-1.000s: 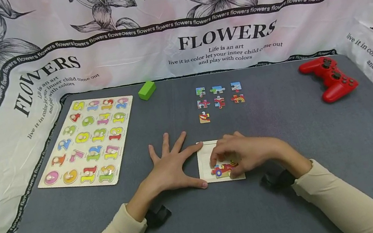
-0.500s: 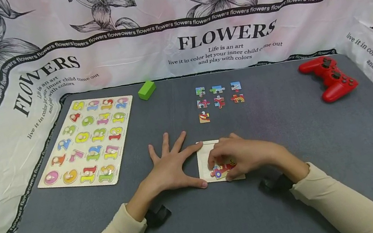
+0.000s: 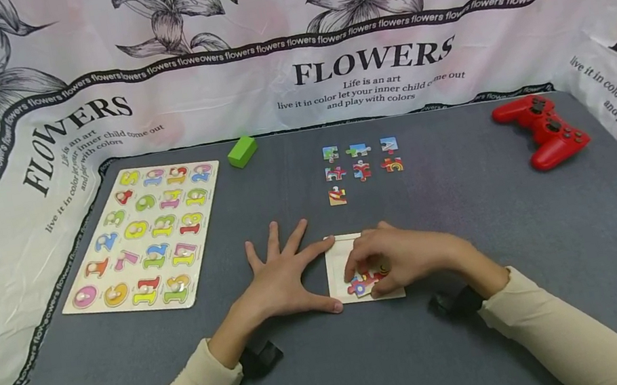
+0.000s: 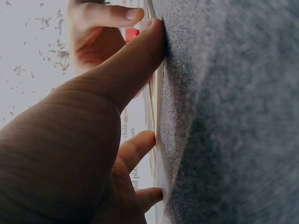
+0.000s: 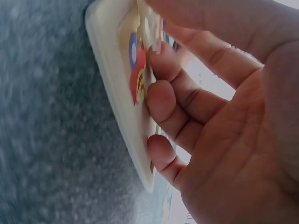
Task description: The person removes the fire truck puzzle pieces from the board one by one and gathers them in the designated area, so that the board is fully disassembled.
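A small wooden puzzle tray [image 3: 337, 270] lies on the grey table in front of the person. The left hand [image 3: 281, 283] is spread flat, its thumb and index finger touching the tray's left corners. Over the tray, the right hand [image 3: 403, 258] pinches a puzzle piece [image 5: 150, 28] between thumb and fingers; that piece sits tilted above the tray in the right wrist view. Beneath it, another puzzle piece with a blue wheel and red body [image 5: 135, 65] lies in the tray. The fingers hide much of the tray's right side in the head view.
Several loose jigsaw pieces [image 3: 362, 170] lie in rows beyond the tray. A number puzzle board [image 3: 146, 238] is at the left, with a green block [image 3: 242, 152] near its far corner. A red game controller [image 3: 542, 130] lies at the far right.
The right hand has shifted slightly left over the tray, and the puzzle piece at its fingers has moved left and tilted. The left hand stays in place.
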Demonstrator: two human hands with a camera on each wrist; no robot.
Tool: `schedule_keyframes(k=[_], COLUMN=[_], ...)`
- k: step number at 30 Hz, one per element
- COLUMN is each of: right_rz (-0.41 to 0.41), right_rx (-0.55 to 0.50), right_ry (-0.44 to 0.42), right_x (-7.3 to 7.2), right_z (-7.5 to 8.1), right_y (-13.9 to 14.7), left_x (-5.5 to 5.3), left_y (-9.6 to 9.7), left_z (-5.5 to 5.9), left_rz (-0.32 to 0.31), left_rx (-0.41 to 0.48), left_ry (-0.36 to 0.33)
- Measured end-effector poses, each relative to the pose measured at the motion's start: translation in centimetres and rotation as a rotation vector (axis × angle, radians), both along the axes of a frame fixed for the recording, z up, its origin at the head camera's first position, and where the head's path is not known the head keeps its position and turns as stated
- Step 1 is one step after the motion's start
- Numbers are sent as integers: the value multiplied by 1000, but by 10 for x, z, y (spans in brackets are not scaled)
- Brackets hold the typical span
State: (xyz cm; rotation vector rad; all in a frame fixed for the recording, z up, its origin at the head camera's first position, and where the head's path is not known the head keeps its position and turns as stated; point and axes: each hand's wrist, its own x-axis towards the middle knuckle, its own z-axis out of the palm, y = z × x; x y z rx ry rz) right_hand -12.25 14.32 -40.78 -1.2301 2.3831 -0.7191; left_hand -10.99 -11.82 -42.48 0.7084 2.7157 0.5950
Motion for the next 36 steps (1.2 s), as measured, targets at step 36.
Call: schedule_keyframes(k=[36], right_rz=[-300], right_rx=[-276], right_ry=[-65], right_x=[-43], right_z=[-7], right_y=[41], left_x=[0], left_y=[2], left_z=[-3], left_rz=[10], left_rx=[-27], left_ry=[-3])
